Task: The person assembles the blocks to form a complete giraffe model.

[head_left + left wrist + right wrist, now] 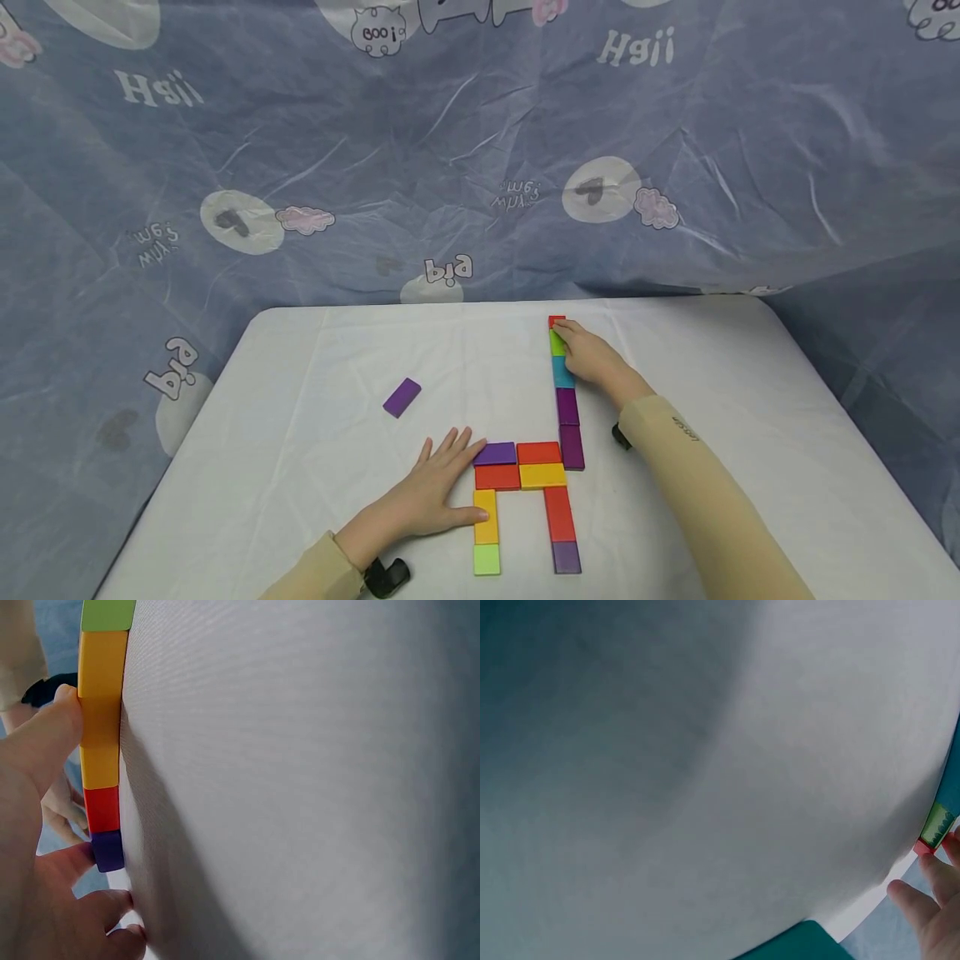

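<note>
My left hand point(431, 492) lies with fingers spread beside a flat arrangement of coloured blocks. Its thumb touches the upright yellow block point(486, 527); its index fingertip meets the purple block point(497, 454) at the upper left corner. My right hand point(596, 358) reaches to the far end of a column of blocks, its fingertips touching the red block point(555, 320) and lying by the light green block point(557, 344). Below these come a teal block point(563, 374) and two dark purple blocks point(570, 447). In the right wrist view, fingertips contact the red block point(924, 847).
A loose purple block point(402, 397) lies slanted on the white table point(315, 450). Two legs extend nearer me, ending in a light green block point(487, 560) and a purple block point(566, 557). A patterned blue-grey curtain point(420, 150) hangs behind the table.
</note>
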Available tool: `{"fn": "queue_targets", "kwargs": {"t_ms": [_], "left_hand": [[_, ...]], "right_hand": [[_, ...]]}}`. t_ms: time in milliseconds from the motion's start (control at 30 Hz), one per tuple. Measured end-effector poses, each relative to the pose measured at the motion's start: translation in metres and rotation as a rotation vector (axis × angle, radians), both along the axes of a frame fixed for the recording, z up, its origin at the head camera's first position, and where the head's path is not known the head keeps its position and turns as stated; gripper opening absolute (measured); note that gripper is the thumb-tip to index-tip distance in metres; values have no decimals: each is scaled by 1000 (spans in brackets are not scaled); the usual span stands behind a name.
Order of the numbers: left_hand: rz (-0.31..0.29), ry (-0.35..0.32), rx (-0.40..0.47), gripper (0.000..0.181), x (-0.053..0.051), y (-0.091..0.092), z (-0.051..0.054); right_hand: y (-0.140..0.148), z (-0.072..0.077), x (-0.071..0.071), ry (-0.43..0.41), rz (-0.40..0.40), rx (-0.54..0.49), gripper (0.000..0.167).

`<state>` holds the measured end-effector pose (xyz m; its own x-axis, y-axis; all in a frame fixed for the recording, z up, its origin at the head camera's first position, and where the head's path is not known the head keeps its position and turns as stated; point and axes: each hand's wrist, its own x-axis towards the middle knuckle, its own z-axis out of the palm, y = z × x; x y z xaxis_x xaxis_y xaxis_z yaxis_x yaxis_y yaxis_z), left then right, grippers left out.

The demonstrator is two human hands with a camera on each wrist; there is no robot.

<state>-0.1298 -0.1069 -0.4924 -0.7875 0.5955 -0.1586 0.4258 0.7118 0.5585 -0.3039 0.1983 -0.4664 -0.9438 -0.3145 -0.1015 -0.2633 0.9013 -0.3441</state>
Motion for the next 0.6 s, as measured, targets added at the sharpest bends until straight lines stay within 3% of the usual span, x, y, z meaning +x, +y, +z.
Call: {"fn": "queue_targets", "kwargs": {"t_ms": [200,367,600], "left_hand": [[-6,9,6,92,0,0,1],[-6,4,15,92,0,0,1],[6,-11,1,93,0,1,0]], "right_hand": [[1,-1,0,-15,-14,-28,54],[8,6,4,-14,-25,-133,52],[30,25,24,-10,-66,-168,48]]}}
